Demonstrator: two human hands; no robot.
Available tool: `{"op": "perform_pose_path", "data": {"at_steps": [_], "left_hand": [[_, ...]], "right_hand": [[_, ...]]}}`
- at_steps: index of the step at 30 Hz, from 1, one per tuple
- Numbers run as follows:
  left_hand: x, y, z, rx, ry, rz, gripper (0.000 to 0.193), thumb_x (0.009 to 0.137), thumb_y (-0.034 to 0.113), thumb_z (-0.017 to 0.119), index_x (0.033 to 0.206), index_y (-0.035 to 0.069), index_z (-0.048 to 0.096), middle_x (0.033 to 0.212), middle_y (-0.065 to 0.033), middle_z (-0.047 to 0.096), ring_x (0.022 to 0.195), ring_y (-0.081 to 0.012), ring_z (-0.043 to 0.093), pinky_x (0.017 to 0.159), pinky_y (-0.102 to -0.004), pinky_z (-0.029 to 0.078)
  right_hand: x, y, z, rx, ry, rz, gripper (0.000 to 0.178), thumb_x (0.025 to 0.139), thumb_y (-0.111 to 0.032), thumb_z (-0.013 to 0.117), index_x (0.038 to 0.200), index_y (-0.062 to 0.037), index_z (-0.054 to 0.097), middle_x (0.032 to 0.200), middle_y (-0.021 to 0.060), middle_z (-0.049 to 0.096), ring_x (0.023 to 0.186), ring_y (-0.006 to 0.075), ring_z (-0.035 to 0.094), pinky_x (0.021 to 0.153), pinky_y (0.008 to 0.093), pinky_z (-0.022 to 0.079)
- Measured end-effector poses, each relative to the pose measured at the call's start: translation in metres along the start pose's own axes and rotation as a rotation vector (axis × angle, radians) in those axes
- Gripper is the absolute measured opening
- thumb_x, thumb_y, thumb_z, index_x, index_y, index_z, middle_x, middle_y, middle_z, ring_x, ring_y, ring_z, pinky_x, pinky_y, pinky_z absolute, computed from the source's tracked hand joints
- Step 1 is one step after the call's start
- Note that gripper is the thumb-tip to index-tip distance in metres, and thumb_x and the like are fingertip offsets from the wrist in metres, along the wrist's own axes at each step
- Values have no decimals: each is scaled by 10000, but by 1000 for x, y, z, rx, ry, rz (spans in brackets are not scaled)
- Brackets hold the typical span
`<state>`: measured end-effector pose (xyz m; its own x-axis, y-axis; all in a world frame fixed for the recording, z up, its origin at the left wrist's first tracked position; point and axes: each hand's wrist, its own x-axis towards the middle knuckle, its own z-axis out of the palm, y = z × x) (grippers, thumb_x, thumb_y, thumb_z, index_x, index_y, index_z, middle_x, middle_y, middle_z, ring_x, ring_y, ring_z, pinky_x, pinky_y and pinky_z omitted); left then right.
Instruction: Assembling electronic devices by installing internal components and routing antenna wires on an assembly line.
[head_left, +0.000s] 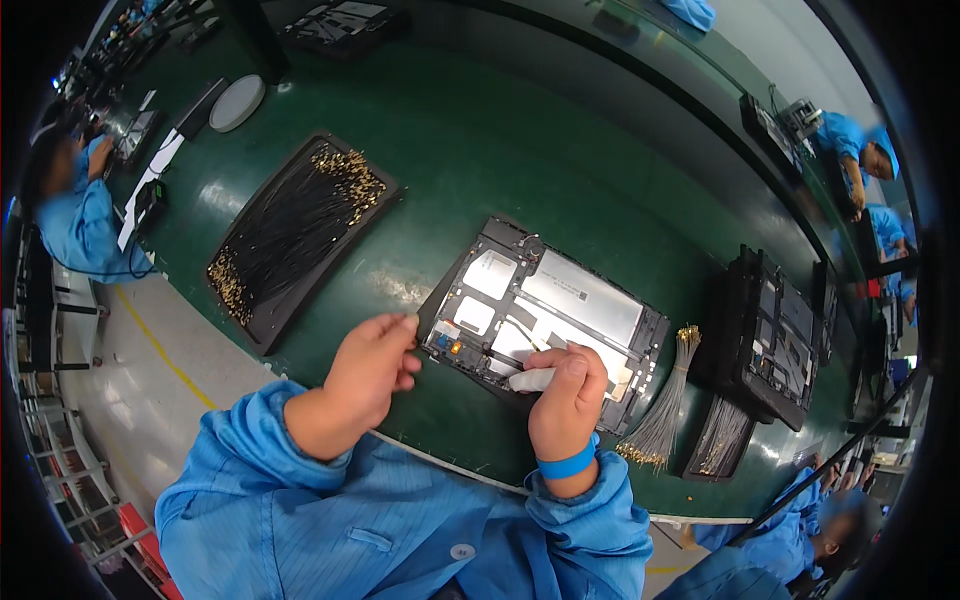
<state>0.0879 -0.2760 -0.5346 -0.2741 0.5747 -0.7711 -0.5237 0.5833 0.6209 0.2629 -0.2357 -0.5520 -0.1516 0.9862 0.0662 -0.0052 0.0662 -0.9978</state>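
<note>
An opened tablet-like device (580, 290) lies tilted on the green bench in front of me, its silver battery packs and circuit parts showing. My left hand (365, 375) is at the device's left corner, thumb and forefinger pinched together; whatever is between them is too small to make out. Over the lower middle of the device, my right hand (568, 395) is closed in a pinch, a blue band round its wrist. A white piece (530, 380) juts left from its fingers, perhaps a covered finger or a tool; I cannot tell which.
Left of the device sits a dark tray (300, 235) of black cables with gold ends. A bundle of grey cables (665, 400), a smaller cable tray (718, 440) and stacked devices (765, 340) stand at the right. A round white lid (238, 103) lies far left. Co-workers sit around.
</note>
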Motion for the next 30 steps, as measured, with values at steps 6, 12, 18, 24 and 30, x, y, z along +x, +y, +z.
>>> {"op": "perform_pose_path", "data": {"at_steps": [6, 12, 18, 24, 30], "left_hand": [[-18, -4, -12, 238, -162, 191, 284, 822, 221, 491, 985, -11, 508, 712, -13, 490, 580, -65, 461, 475, -191, 389], [-30, -24, -12, 472, -383, -144, 385, 821, 181, 492, 1140, -26, 433, 752, -24, 506, 636, -74, 488, 507, -189, 410], [-13, -21, -1, 411, -394, -152, 389, 822, 197, 490, 1135, -29, 436, 778, -24, 506, 613, -71, 476, 493, -186, 402], [-10, -18, 9, 368, -320, -98, 310, 810, 193, 512, 1053, 1, 500, 735, -23, 509, 573, -72, 489, 466, -185, 398], [-5, -18, 7, 230, -337, -99, 385, 844, 370, 427, 940, 0, 477, 722, -55, 533, 552, -121, 533, 407, -212, 424]], "right_hand": [[2, 5, -2, 147, 63, 56, 257, 890, -222, 352, 1041, -14, 356, 801, 134, 550, 604, 136, 532, 597, 256, 437], [4, -3, 1, 173, 52, 34, 276, 893, -221, 346, 1077, -15, 335, 786, 137, 549, 607, 140, 533, 603, 260, 439], [25, -22, 1, 31, -155, 398, 300, 849, -208, 424, 1076, -12, 426, 783, 135, 571, 694, 197, 564, 654, 304, 451], [45, -5, 26, -710, -523, 182, 296, 780, -274, 472, 921, -24, 544, 804, 207, 567, 754, 367, 542, 653, 403, 441], [19, -13, -4, -512, 35, 126, 216, 803, -201, 466, 882, -28, 567, 762, 195, 572, 723, 343, 560, 647, 368, 447]]}}
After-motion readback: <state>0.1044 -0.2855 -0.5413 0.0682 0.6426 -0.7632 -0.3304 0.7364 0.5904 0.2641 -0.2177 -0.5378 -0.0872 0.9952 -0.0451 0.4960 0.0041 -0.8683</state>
